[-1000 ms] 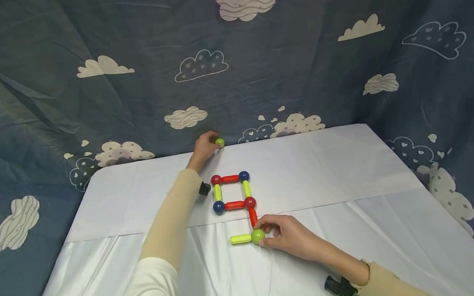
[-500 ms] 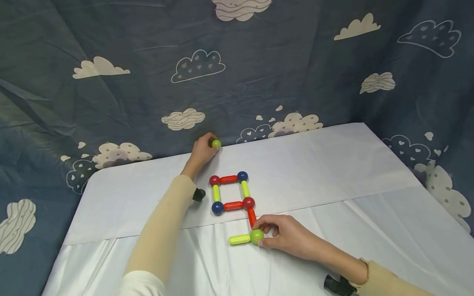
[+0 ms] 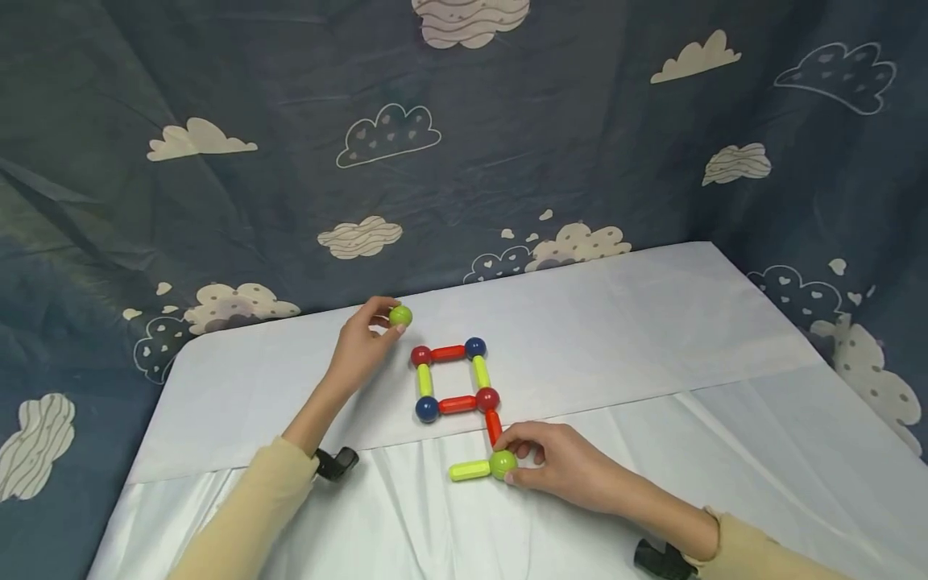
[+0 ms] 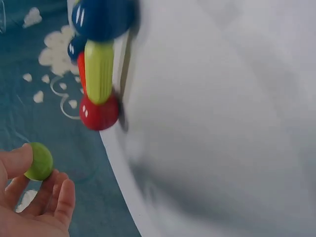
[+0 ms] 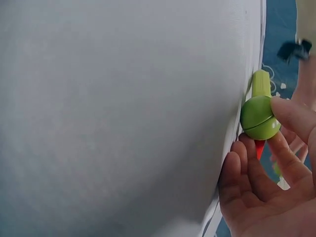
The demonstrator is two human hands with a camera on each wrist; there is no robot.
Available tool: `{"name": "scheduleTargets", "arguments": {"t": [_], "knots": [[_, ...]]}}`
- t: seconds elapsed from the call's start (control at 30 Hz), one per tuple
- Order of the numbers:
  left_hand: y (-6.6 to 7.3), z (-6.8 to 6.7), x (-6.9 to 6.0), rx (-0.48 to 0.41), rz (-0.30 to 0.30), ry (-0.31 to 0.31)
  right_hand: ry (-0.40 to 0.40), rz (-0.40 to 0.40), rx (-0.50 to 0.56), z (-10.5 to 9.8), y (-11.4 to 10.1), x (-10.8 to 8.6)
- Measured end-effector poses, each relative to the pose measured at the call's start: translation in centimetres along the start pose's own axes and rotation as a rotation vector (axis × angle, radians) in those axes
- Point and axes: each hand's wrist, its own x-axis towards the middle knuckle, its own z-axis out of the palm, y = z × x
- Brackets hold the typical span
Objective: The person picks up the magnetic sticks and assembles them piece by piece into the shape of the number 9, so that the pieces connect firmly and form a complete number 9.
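My left hand pinches a loose green ball between thumb and fingers, held up and to the left of a square of sticks and balls. That square has red and blue balls at its corners, joined by red sticks and yellow-green sticks. From its near right red ball another red stick runs down to a second green ball. My right hand grips this ball with thumb and fingertips. A yellow-green stick points left from it.
White cloth covers the table, with a seam across it. A dark blue curtain printed with clouds hangs behind the far edge. Black wrist cameras sit on both wrists.
My left hand has come back from the table's far edge, toward me and left, carrying the loose green ball. The right hand has stayed on its ball.
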Motion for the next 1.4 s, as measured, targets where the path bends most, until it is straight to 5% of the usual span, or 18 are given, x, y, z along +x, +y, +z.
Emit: {"name": "scheduleTargets", "arguments": {"t": [0.33,0.57,0.83,1.2,1.4], "knots": [[0.5,-1.0,-9.7,-0.061,-0.052,-0.079,-0.005,0.007,-0.037,0.0,-0.4,0.1],[0.9,0.8,-14.6,-0.158,-0.116,-0.299,-0.002,0.024,-0.048,0.1,-0.4,0.2],[0.2,2.4,-16.0,-0.161,-0.103,-0.384,0.001,0.012,-0.07,0.2,-0.6,0.1],[0.3,3.0,-16.1,-0.164,-0.073,-0.366,0.026,0.005,-0.177,-0.1,-1.3,-0.1],[0.2,3.1,-16.2,-0.168,-0.077,-0.363,0.081,-0.119,-0.211,-0.2,-2.2,0.1]]}}
